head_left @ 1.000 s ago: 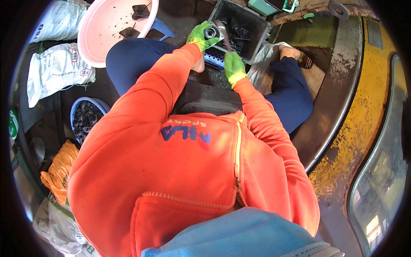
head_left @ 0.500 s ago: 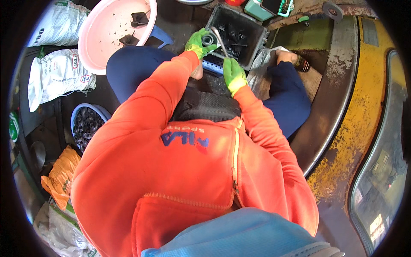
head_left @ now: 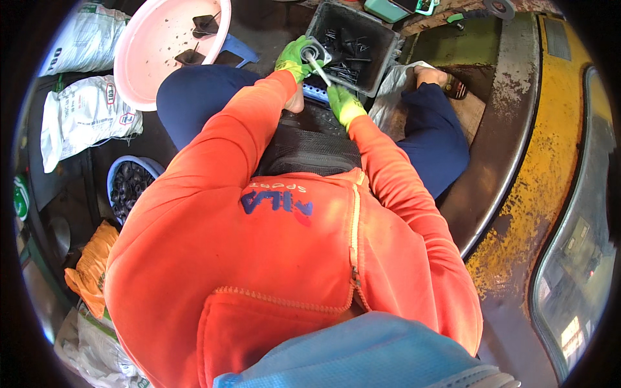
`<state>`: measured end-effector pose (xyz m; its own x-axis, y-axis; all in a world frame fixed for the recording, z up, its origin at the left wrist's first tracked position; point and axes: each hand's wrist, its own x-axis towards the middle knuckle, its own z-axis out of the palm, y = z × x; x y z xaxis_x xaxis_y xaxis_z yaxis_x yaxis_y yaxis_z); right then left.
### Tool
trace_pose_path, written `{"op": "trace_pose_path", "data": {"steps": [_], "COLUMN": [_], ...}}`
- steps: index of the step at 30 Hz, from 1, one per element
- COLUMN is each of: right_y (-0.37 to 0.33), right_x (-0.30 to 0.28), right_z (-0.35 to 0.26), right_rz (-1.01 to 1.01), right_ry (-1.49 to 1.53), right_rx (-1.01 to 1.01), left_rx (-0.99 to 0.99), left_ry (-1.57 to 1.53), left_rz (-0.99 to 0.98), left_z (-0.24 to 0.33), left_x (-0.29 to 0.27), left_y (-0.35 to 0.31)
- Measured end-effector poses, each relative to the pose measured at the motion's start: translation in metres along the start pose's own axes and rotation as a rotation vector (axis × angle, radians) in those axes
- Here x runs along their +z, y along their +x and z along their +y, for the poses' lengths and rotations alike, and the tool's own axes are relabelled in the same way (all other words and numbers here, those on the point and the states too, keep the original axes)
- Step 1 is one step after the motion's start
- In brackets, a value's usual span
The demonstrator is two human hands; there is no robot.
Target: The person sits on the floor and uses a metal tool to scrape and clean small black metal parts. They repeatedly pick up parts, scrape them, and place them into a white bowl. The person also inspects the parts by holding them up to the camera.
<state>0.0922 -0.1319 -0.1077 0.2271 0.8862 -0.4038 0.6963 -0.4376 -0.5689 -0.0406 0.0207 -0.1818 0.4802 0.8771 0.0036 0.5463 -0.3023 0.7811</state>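
Green-gloved left hand (head_left: 293,56): fingers curled round ringed part (head_left: 313,50)
Right hand (head_left: 343,102): fingers gripping metal rod (head_left: 317,69)
Rod tip: working the ring, I reckon; next wants steady aim

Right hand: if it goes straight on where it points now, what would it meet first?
Probably the ring-shaped part held in the left hand, since the rod in the right hand points toward it; depth is unclear.
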Motion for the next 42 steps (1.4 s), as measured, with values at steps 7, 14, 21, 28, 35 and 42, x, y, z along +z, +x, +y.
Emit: {"op": "trace_pose_path", "data": {"steps": [7,14,21,28,35,42], "right_y": [0.008,0.002,0.001,-0.005,-0.027,-0.072], "right_x": [0.001,-0.008,-0.018,-0.016,-0.066,-0.116], "right_z": [0.003,0.005,-0.003,-0.004,-0.002,0.025], "right_rz": [0.106,0.079,0.018,-0.119,0.271,0.194], "right_ry": [0.188,0.063,0.069,-0.050,0.314,1.170], "right_rx": [-0.146,0.008,0.067,0.160,-0.214,0.151], "left_rx": [-0.040,0.034,0.098,0.019,-0.104,-0.341], "left_ry": [-0.073,-0.094,0.045,-0.039,-0.109,-0.395], "left_rz": [-0.066,0.060,0.151,0.005,0.011,0.550], "left_z": [-0.007,-0.011,-0.008,-0.008,0.021,0.046], "left_x": [0.005,0.009,0.010,0.010,-0.023,-0.098], "left_y": [0.002,0.002,0.004,0.003,0.012,0.132]}}
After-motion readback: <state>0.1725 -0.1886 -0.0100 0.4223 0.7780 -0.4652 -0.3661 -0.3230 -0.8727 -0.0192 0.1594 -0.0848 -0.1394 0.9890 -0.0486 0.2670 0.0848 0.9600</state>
